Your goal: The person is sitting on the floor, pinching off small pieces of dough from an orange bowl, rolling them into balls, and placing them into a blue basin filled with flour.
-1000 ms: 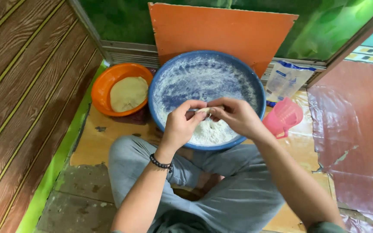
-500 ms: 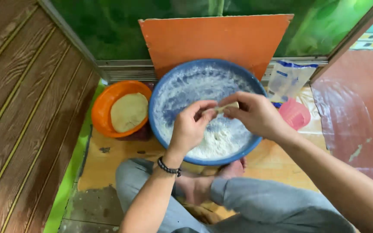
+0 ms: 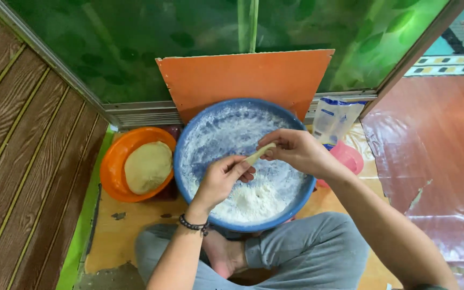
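A short strip of pale dough (image 3: 259,154) is stretched between my two hands above a wide blue basin (image 3: 200,134). My left hand (image 3: 222,180) pinches its lower end, and my right hand (image 3: 296,152) pinches its upper end. The basin holds a heap of white flour (image 3: 253,201), and its inner wall is dusted white. A beaded bracelet sits on my left wrist.
An orange bowl (image 3: 115,166) with a round lump of dough (image 3: 147,166) stands left of the basin. An orange board (image 3: 243,78) leans on the green glass wall behind. A flour bag (image 3: 333,117) and pink cup (image 3: 350,157) lie right. My crossed legs sit below.
The view has tilted up and moved closer. My hands have drawn slightly apart, pulling the dough piece into a longer strip above the flour.
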